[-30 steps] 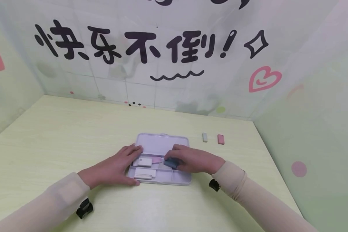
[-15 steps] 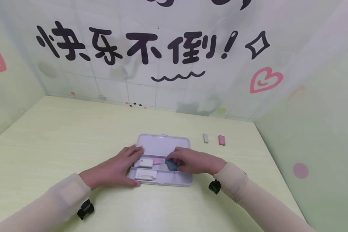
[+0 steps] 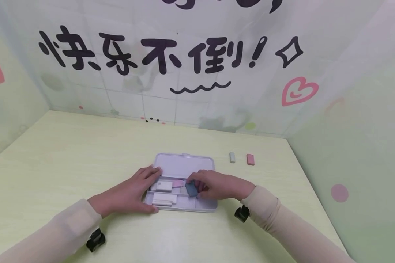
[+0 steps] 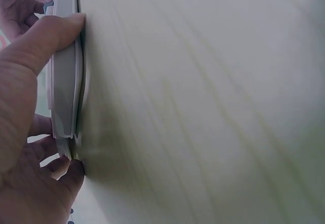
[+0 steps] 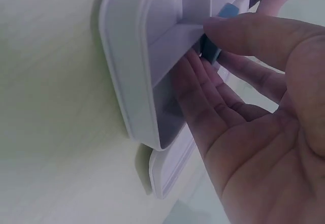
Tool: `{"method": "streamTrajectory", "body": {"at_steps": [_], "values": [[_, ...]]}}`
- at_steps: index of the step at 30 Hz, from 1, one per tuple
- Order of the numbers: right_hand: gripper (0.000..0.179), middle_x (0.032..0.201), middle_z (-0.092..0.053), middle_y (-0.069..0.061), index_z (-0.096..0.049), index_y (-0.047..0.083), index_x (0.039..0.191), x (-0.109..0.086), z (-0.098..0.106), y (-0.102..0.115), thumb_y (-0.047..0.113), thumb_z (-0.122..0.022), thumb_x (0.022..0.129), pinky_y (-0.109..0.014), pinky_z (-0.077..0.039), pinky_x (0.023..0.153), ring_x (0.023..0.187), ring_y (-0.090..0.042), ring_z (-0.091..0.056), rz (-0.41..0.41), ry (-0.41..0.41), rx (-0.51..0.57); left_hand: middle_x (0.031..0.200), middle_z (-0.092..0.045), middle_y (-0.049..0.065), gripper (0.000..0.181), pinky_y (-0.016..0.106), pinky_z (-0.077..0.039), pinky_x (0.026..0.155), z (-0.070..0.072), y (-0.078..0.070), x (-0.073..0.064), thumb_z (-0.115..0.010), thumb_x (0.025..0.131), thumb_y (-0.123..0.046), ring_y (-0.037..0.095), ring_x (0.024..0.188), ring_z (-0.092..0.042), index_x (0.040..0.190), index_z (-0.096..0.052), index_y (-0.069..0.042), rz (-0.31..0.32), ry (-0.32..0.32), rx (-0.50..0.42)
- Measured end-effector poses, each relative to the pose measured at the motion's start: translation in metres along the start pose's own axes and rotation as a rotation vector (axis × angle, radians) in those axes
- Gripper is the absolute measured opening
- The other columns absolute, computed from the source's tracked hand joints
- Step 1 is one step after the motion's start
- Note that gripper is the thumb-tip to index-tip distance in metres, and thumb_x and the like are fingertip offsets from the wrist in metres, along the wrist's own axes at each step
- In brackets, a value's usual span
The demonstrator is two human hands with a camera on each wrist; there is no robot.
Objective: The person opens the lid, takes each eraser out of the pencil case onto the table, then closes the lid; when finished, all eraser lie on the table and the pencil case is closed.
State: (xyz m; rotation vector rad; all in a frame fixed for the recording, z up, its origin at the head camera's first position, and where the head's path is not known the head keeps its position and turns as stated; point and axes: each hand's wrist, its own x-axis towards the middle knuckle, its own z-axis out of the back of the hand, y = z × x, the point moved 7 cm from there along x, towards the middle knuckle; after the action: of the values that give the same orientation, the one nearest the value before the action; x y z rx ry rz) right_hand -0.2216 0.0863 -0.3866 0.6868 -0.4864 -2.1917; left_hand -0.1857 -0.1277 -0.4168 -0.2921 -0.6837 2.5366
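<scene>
A pale lilac pencil case [image 3: 181, 164] lies with its lid folded back on the table. My left hand [image 3: 128, 193] holds its left end, thumb at the front edge and fingers at the hinge side. In my right hand [image 3: 214, 184] a dark blue eraser [image 3: 191, 189] is pinched between thumb and fingers, tilted over the divider between the back and front compartments. The right wrist view shows the thumb on the blue eraser [image 5: 228, 11], with fingers reaching inside the case. White erasers [image 3: 164, 186] and a pink piece [image 3: 177, 183] lie in the back compartment.
More white blocks [image 3: 164, 199] lie in the front left compartment. Behind the case to the right, a small pale grey block [image 3: 232, 157] and a pink eraser [image 3: 250, 159] lie on the table [image 3: 85, 146]. A printed cloth wall [image 3: 200, 102] stands at the back.
My right hand has turned the blue eraser from lying nearly flat to a steeper tilt, shifting it slightly toward the front of the case. My left hand keeps its hold.
</scene>
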Motion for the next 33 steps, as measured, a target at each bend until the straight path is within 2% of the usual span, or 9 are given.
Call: {"method": "streamTrajectory", "body": {"at_steps": [9, 16, 21, 27, 33], "values": [[0.043, 0.108, -0.065, -0.003, -0.063, 0.0, 0.135, 0.002, -0.002, -0.003, 0.012, -0.076, 0.095, -0.025, -0.057, 0.09, 0.097, -0.012, -0.063, 0.033, -0.042, 0.047, 0.171, -0.027, 0.02, 0.113, 0.062, -0.042, 0.118, 0.0, 0.001, -0.001, -0.085, 0.079, -0.053, 0.045, 0.158, -0.026, 0.164, -0.03, -0.003, 0.001, 0.002, 0.003], [0.042, 0.104, -0.067, 0.0, -0.066, 0.003, 0.131, 0.005, -0.003, -0.003, 0.016, -0.079, 0.094, -0.021, -0.056, 0.087, 0.094, -0.01, -0.063, 0.057, -0.071, 0.049, 0.171, -0.028, 0.019, 0.113, 0.062, -0.043, 0.117, 0.0, 0.003, -0.003, -0.085, 0.079, -0.054, 0.045, 0.157, -0.027, 0.164, -0.031, -0.002, -0.002, -0.013, 0.005], [0.042, 0.106, -0.073, -0.002, -0.063, 0.005, 0.131, 0.004, 0.0, -0.004, 0.014, -0.08, 0.093, -0.022, -0.058, 0.089, 0.096, -0.008, -0.067, 0.051, -0.101, 0.08, 0.17, -0.03, 0.019, 0.112, 0.061, -0.043, 0.117, 0.001, 0.003, -0.005, -0.086, 0.08, -0.053, 0.045, 0.157, -0.027, 0.163, -0.031, -0.002, -0.006, -0.018, 0.009], [0.044, 0.108, -0.074, -0.002, -0.06, 0.009, 0.135, -0.006, 0.009, -0.011, 0.011, -0.076, 0.094, -0.025, -0.059, 0.092, 0.099, -0.009, -0.069, 0.053, -0.173, 0.121, 0.169, -0.031, 0.02, 0.112, 0.061, -0.044, 0.117, 0.001, 0.001, -0.004, -0.086, 0.079, -0.051, 0.045, 0.157, -0.028, 0.163, -0.032, -0.001, -0.01, -0.021, 0.011], [0.044, 0.109, -0.072, -0.002, -0.06, 0.008, 0.138, -0.029, 0.03, -0.041, 0.011, -0.074, 0.096, -0.029, -0.06, 0.094, 0.102, -0.013, -0.067, 0.022, -0.288, 0.158, 0.17, -0.029, 0.02, 0.112, 0.06, -0.043, 0.118, -0.001, -0.002, 0.0, -0.086, 0.08, -0.051, 0.045, 0.157, -0.027, 0.163, -0.031, -0.001, -0.015, -0.018, 0.002]]}}
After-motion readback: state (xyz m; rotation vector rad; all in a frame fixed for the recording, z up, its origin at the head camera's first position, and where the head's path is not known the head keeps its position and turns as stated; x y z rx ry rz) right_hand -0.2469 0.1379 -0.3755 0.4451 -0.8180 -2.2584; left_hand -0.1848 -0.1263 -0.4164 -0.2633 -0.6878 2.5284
